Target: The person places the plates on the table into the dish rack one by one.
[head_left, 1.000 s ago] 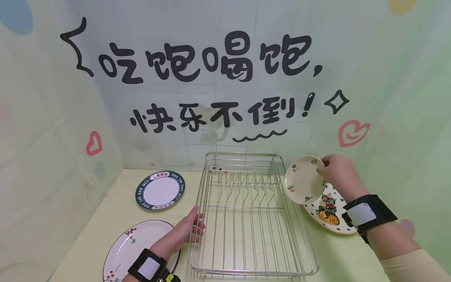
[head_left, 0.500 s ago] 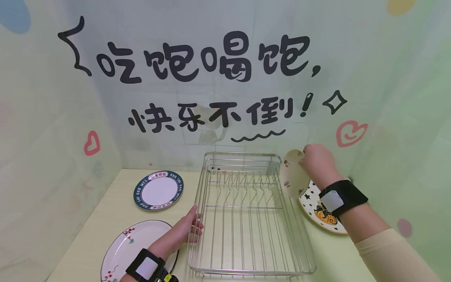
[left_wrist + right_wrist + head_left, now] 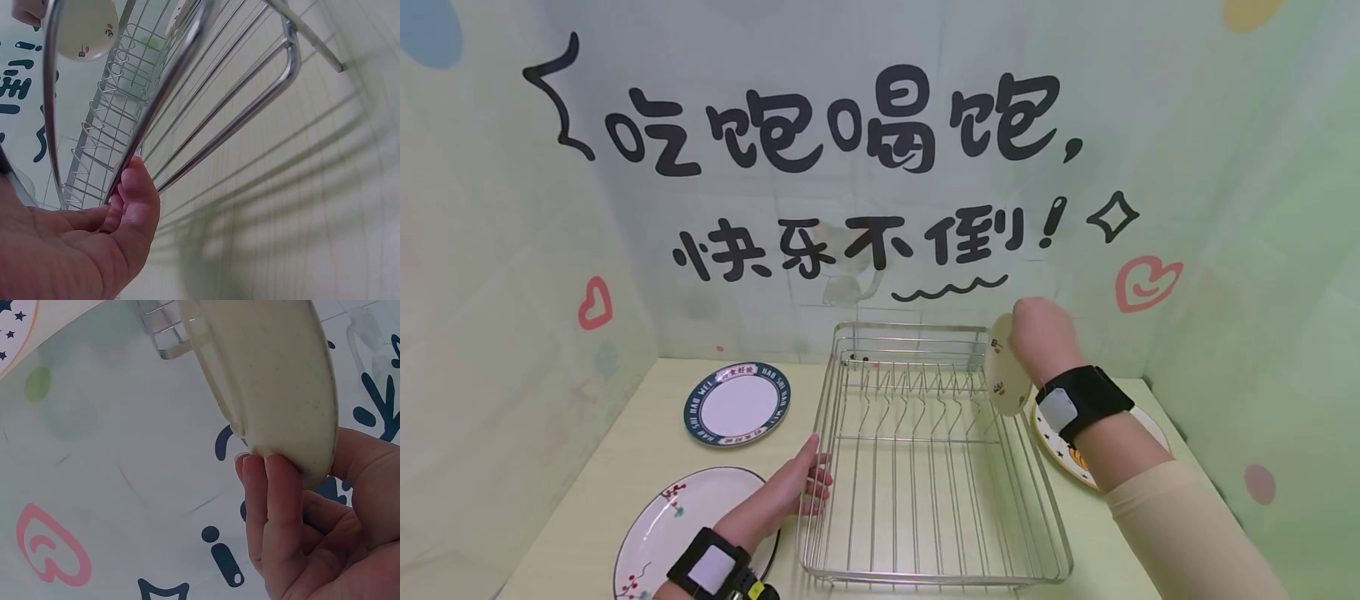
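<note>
With our right hand [image 3: 1037, 337] we pinch a small cream ceramic saucer with little painted motifs [image 3: 1006, 377] by its upper rim, turned on edge — likely so its thin rim can face the upright wire dividers of the rectangular stainless-steel wire dish rack [image 3: 925, 467]. It hangs in the air at the rack's far right corner, just above the top rail. In the right wrist view the saucer [image 3: 269, 375] sits between our thumb on one face and our curled fingers [image 3: 269, 506] on the other, the rim pressed into the pads, the rest of the dish jutting away from the palm. Our left hand [image 3: 790, 493] rests on the rack's left rail — it seems to steady the frame on the pale yellow desk [image 3: 625, 450] — fingers nearly straight, their tips [image 3: 139, 187] touching the wire without wrapping round it.
</note>
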Motion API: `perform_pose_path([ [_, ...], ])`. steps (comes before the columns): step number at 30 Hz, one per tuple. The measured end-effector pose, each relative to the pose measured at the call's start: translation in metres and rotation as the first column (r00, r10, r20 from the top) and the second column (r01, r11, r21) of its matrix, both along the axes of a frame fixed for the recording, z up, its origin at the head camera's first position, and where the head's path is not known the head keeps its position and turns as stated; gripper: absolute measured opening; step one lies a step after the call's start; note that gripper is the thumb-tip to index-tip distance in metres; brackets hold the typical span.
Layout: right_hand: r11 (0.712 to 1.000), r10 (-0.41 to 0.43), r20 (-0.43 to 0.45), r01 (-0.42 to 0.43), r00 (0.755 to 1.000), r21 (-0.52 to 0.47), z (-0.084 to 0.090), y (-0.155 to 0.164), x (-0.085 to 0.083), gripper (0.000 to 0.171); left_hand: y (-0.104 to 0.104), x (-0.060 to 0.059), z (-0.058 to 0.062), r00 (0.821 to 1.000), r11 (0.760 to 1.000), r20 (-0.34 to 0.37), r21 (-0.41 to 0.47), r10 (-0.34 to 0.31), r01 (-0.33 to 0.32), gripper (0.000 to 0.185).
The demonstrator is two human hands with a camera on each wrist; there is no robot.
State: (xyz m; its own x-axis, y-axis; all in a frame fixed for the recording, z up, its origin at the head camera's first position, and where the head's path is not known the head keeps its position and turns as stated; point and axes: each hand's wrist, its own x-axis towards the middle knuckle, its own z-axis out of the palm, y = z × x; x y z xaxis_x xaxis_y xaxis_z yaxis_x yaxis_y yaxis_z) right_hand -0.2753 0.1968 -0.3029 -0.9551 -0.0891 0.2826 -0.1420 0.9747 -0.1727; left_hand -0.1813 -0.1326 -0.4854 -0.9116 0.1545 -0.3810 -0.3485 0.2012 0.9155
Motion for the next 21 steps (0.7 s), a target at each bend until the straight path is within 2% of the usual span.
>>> perform_pose_path([
  [9,0.997,-0.043,-0.011,0.043,0.999,0.062,-0.001,-0.016,-0.009,0.016,-0.001,-0.001,-0.003,1.0,1.0,-0.003,0.009,-0.004,0.004,0.087],
  [17,0.994,-0.087,0.078,0.081,0.993,0.076,-0.009,-0.018,-0.015,0.017,-0.002,-0.003,0.001,1.0,1.0,0.019,0.015,-0.014,0.014,0.088],
  [21,0.994,-0.087,0.092,0.081,0.992,0.066,-0.013,-0.02,-0.015,0.02,-0.002,-0.001,0.0,1.0,1.0,0.011,0.013,-0.02,0.02,0.091],
])
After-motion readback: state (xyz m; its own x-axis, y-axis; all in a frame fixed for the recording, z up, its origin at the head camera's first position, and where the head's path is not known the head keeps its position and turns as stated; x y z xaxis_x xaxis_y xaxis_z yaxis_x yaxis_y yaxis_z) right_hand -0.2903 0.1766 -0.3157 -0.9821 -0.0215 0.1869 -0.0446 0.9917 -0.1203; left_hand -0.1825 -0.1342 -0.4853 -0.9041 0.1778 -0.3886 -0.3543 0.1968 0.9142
